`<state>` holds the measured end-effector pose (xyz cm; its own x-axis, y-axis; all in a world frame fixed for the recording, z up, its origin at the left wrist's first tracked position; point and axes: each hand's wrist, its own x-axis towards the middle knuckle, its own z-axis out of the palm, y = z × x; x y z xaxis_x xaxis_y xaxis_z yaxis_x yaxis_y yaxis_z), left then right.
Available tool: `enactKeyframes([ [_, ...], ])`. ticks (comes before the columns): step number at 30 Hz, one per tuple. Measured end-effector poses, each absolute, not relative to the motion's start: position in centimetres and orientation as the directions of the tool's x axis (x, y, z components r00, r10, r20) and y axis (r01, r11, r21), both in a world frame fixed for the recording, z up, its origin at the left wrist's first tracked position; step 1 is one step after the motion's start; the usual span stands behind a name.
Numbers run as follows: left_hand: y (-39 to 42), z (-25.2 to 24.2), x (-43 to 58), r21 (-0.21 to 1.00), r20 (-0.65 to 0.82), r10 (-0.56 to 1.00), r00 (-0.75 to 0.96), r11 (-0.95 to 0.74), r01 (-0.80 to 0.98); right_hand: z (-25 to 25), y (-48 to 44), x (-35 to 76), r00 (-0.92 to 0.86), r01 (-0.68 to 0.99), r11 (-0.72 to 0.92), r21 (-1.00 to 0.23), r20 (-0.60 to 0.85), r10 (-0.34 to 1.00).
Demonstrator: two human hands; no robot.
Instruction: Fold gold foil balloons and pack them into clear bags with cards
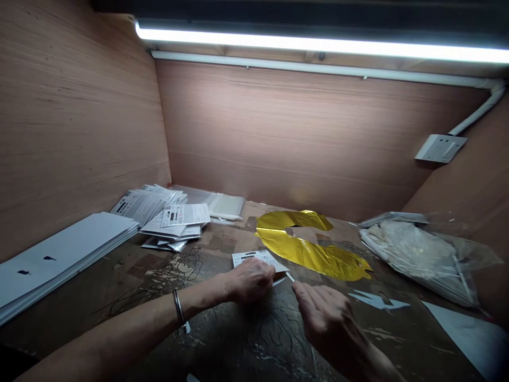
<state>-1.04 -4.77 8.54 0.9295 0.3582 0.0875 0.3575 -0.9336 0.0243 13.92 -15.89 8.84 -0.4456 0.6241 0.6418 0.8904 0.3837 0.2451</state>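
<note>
My left hand, with a metal bangle on its wrist, is closed on a small white printed packet just above the worktop. In my right hand is a thin white stick, pinched between thumb and fingers. The stick's far end meets the right-hand edge of the packet; whether it goes inside I cannot tell. Right behind the hands lies a flat gold foil balloon, curved like a letter C. A sliver of white shows under the packet, partly hidden by my left hand.
Printed packets are piled at the back left, near clear plastic sleeves. Long white sheets are stacked along the left wall. On the right are a clear bag of white items, a torn white scrap and a white sheet.
</note>
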Motion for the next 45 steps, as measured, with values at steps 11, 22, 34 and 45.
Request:
enactKeyframes([
  [11,-5.9,6.4,-0.8,-0.033,0.026,0.312,0.950,-0.949,0.313,10.4,-14.6,14.4,-0.067,0.908,0.122,-0.402,0.148,0.987],
  [22,-6.4,5.0,-0.5,-0.185,0.073,0.215,0.974,-0.957,0.225,7.9,-14.3,15.0,0.129,0.380,-0.167,-0.910,-0.127,0.983],
  [34,-7.2,4.1,-1.1,-0.271,0.066,0.131,0.989,-0.952,0.144,5.5,-13.7,13.6,0.235,0.486,-0.180,-0.855,-0.070,0.969],
  [45,-6.3,3.4,-2.4,0.160,0.204,0.422,0.883,-0.905,0.395,5.3,-14.9,14.1,-0.007,0.168,-0.314,-0.935,-0.319,0.948],
])
